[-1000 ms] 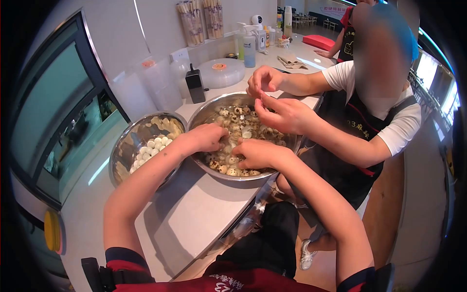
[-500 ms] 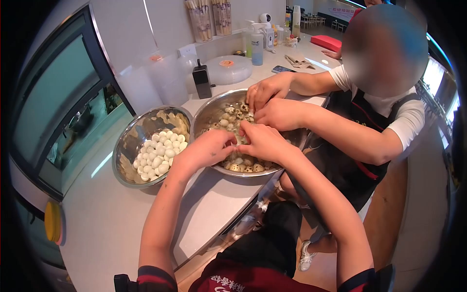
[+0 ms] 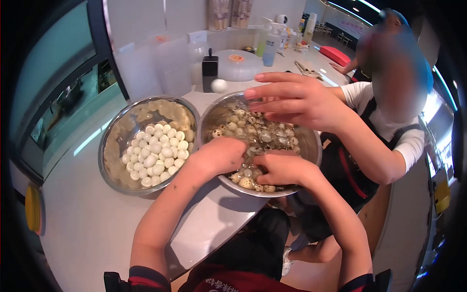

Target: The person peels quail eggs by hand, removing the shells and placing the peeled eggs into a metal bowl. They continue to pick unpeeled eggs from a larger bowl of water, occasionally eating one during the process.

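My left hand (image 3: 221,155) dips into the near left part of a metal bowl of water (image 3: 315,160), which holds speckled quail eggs (image 3: 245,182) and loose shell. My right hand (image 3: 279,168) is beside it in the same bowl, its fingers curled low over the eggs. The fingertips of both hands are hidden, and whatever they hold cannot be made out. To the left, a second metal bowl (image 3: 109,160) contains many peeled white eggs (image 3: 155,151). One white egg (image 3: 219,86) is in the air above the gap between the bowls.
A co-worker's hand (image 3: 296,100) is stretched out over the far side of the water bowl. Behind the bowls stand a black device (image 3: 210,73), a round plastic container (image 3: 236,65) and pump bottles (image 3: 270,46). A red item (image 3: 334,56) lies farther back.
My hands have moved apart and lower into the bowl. The co-worker's hand has lifted and opened, and a white egg now hangs in the air. The view has shifted.
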Action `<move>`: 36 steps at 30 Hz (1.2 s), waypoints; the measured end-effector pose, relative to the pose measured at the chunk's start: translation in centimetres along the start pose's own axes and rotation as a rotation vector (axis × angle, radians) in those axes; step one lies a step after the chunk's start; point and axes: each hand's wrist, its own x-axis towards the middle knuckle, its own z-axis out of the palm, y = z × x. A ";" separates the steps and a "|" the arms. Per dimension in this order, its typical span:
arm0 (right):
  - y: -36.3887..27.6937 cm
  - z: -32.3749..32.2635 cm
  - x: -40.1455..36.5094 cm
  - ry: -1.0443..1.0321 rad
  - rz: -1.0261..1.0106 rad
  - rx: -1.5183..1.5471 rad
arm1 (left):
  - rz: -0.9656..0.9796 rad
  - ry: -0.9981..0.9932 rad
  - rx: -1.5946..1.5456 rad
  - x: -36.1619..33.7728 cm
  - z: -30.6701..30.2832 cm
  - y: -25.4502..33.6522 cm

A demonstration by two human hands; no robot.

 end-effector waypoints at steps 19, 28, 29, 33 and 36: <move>-0.2 -0.6 0.3 0.364 -0.095 0.244 | -0.046 -0.021 -0.004 -0.1 -0.6 0.9; -0.2 -1.2 0.0 0.389 -0.216 0.256 | -0.024 -0.034 -0.203 0.5 -1.1 0.4; -0.2 -1.4 0.0 0.385 -0.192 0.291 | -0.028 -0.011 -0.217 0.5 -1.2 0.6; 0.4 -0.9 0.2 0.369 -0.103 0.345 | -0.102 -0.066 -0.069 0.2 -1.5 1.0; 1.1 -1.0 0.2 0.394 -0.148 0.259 | -0.086 -0.071 -0.051 0.1 -1.5 1.3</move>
